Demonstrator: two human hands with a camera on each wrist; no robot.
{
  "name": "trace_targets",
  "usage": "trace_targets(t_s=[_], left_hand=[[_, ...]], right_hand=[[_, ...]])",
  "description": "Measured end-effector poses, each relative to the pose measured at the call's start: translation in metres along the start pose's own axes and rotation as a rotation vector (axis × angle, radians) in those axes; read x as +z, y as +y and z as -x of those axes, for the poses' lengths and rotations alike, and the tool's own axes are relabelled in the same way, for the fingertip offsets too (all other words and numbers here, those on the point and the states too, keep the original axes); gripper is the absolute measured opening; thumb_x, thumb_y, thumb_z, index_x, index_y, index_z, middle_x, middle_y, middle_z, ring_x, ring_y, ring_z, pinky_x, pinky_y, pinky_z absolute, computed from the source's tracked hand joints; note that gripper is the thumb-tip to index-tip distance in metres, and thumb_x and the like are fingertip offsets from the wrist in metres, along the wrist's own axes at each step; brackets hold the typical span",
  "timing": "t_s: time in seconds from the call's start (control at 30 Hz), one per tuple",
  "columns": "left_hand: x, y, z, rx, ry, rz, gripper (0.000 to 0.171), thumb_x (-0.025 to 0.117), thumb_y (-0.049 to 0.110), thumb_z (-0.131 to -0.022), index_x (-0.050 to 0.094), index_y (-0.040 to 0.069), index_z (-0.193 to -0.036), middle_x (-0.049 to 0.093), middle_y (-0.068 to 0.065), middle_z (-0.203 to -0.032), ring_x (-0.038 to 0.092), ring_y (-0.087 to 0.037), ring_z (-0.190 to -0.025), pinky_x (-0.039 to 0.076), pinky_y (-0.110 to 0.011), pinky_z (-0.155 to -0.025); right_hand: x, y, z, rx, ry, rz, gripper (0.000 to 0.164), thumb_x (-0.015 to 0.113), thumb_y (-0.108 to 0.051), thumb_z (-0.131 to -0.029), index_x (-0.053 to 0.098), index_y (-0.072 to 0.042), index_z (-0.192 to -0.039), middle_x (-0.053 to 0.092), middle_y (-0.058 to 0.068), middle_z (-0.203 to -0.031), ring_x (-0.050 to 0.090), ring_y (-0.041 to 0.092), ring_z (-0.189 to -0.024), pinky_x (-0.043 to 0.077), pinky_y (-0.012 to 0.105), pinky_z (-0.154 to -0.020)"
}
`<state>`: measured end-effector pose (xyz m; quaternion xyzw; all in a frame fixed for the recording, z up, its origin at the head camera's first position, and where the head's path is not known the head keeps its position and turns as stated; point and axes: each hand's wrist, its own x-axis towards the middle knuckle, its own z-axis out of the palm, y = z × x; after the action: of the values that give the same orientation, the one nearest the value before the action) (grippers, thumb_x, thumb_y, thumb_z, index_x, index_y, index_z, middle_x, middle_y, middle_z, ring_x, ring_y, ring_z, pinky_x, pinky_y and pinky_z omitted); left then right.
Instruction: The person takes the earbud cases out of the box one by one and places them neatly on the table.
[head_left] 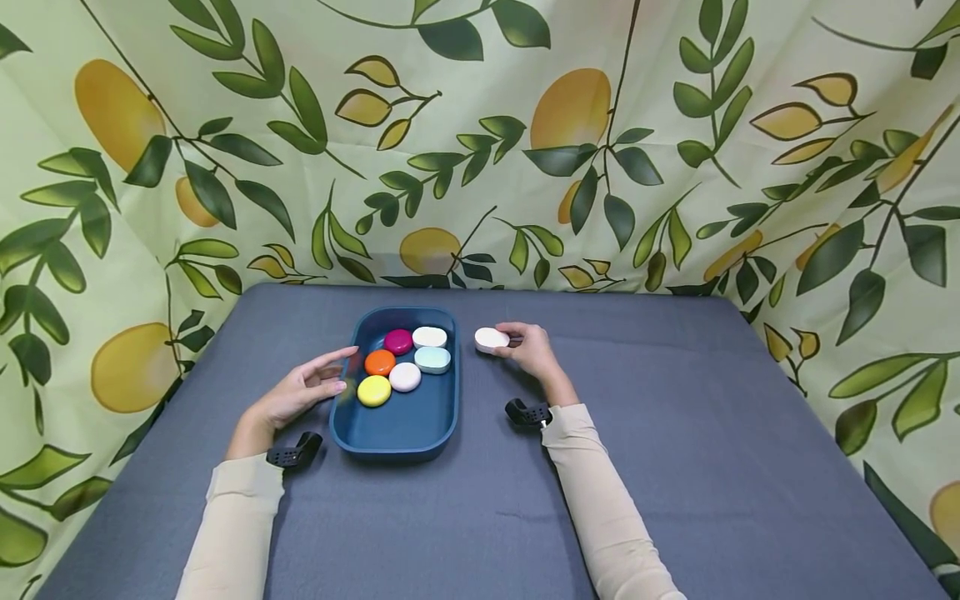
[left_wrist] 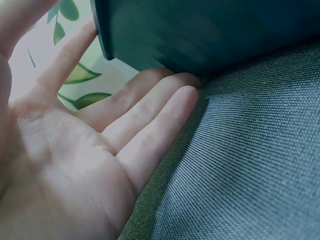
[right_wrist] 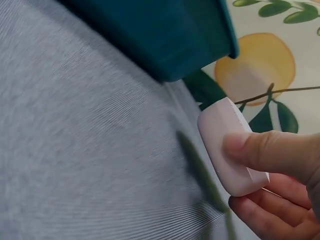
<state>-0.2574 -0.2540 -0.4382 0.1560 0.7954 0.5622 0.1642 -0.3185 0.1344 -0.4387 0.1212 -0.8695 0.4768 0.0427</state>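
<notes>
A white oval bar of soap (head_left: 491,339) is pinched between the thumb and fingers of my right hand (head_left: 531,348), just right of the blue tray (head_left: 393,429). In the right wrist view, the thumb presses one face of the soap (right_wrist: 220,145) while fingers support it from below. My left hand (head_left: 300,392) is at the tray's left side, fingers extended and touching its outer wall. The left wrist view shows these fingers against the tray wall (left_wrist: 165,35). Inside the tray lie magenta (head_left: 398,341), orange (head_left: 379,362), yellow (head_left: 373,391), white and pale blue (head_left: 432,360) soaps.
Grey cloth covers the table (head_left: 675,458). Behind it hangs a curtain (head_left: 480,192) printed with leaves and yellow fruit. A black strap-like camera mount (head_left: 296,451) sits at the left wrist, another (head_left: 527,413) at the right.
</notes>
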Motion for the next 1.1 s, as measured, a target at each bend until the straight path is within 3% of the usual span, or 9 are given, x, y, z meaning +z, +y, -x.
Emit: trace_targets(t_s=[0.1, 0.2, 0.3, 0.43, 0.63, 0.8, 0.93, 1.1], left_hand=[[0.000, 0.000, 0.000, 0.001, -0.002, -0.008, 0.061, 0.056, 0.017, -0.096, 0.030, 0.008, -0.151, 0.028, -0.027, -0.155, 0.044, -0.019, -0.127, 0.043, -0.014, -0.092], [0.000, 0.000, 0.001, 0.000, -0.004, -0.013, 0.061, 0.056, 0.017, -0.096, 0.030, 0.009, -0.151, 0.028, -0.026, -0.156, 0.044, -0.020, -0.128, 0.043, -0.018, -0.095], [0.000, 0.001, 0.001, -0.006, -0.001, -0.011, 0.061, 0.056, 0.018, -0.096, 0.030, 0.009, -0.151, 0.028, -0.025, -0.156, 0.042, -0.029, -0.132, 0.044, -0.038, -0.106], [0.001, 0.002, 0.002, -0.010, 0.000, -0.006, 0.062, 0.056, 0.018, -0.096, 0.029, 0.008, -0.151, 0.026, -0.026, -0.157, 0.031, -0.047, -0.139, 0.030, -0.064, -0.110], [0.000, 0.003, 0.001, -0.010, -0.008, 0.000, 0.062, 0.055, 0.019, -0.097, 0.028, 0.008, -0.151, 0.024, -0.027, -0.157, 0.029, -0.049, -0.140, 0.028, -0.065, -0.111], [0.000, 0.003, 0.000, -0.019, -0.005, -0.002, 0.062, 0.056, 0.019, -0.096, 0.029, 0.009, -0.151, 0.025, -0.026, -0.157, 0.031, -0.047, -0.139, 0.032, -0.061, -0.111], [0.000, 0.003, 0.002, -0.020, -0.003, -0.004, 0.062, 0.056, 0.019, -0.096, 0.029, 0.009, -0.151, 0.026, -0.026, -0.157, 0.032, -0.046, -0.139, 0.036, -0.055, -0.110], [0.000, 0.005, 0.003, -0.015, -0.004, 0.011, 0.062, 0.056, 0.019, -0.096, 0.028, 0.008, -0.151, 0.025, -0.026, -0.157, 0.032, -0.048, -0.139, 0.033, -0.060, -0.110]], right_hand=[[0.003, 0.003, 0.001, 0.002, 0.002, 0.031, 0.038, 0.073, 0.002, -0.078, 0.064, 0.012, -0.114, 0.067, 0.030, -0.112, 0.068, 0.039, -0.100, 0.057, 0.037, -0.086], [0.005, 0.005, 0.002, 0.001, 0.005, 0.052, 0.036, 0.073, 0.002, -0.079, 0.065, 0.011, -0.113, 0.068, 0.030, -0.111, 0.069, 0.038, -0.099, 0.057, 0.036, -0.085], [0.007, 0.007, 0.002, 0.002, 0.008, 0.049, 0.036, 0.072, 0.003, -0.080, 0.065, 0.011, -0.114, 0.068, 0.029, -0.112, 0.068, 0.038, -0.101, 0.056, 0.039, -0.087], [0.007, 0.007, 0.003, -0.002, 0.005, 0.050, 0.039, 0.071, 0.003, -0.081, 0.063, 0.011, -0.118, 0.066, 0.029, -0.115, 0.068, 0.038, -0.103, 0.055, 0.040, -0.090], [0.001, -0.001, 0.003, 0.011, 0.017, 0.073, 0.044, 0.070, 0.005, -0.080, 0.059, 0.011, -0.122, 0.066, 0.030, -0.117, 0.067, 0.039, -0.105, 0.054, 0.040, -0.091], [-0.006, -0.015, 0.003, 0.048, 0.017, 0.008, 0.047, 0.072, 0.000, -0.081, 0.058, 0.010, -0.126, 0.064, 0.028, -0.121, 0.065, 0.038, -0.111, 0.052, 0.041, -0.095], [-0.011, -0.029, 0.005, 0.030, -0.015, -0.035, 0.047, 0.072, -0.004, -0.083, 0.058, 0.008, -0.126, 0.064, 0.027, -0.123, 0.065, 0.037, -0.112, 0.052, 0.041, -0.097], [-0.013, -0.046, 0.007, -0.001, -0.036, -0.087, 0.045, 0.073, -0.005, -0.083, 0.060, 0.007, -0.124, 0.065, 0.026, -0.122, 0.065, 0.038, -0.111, 0.052, 0.042, -0.096]])
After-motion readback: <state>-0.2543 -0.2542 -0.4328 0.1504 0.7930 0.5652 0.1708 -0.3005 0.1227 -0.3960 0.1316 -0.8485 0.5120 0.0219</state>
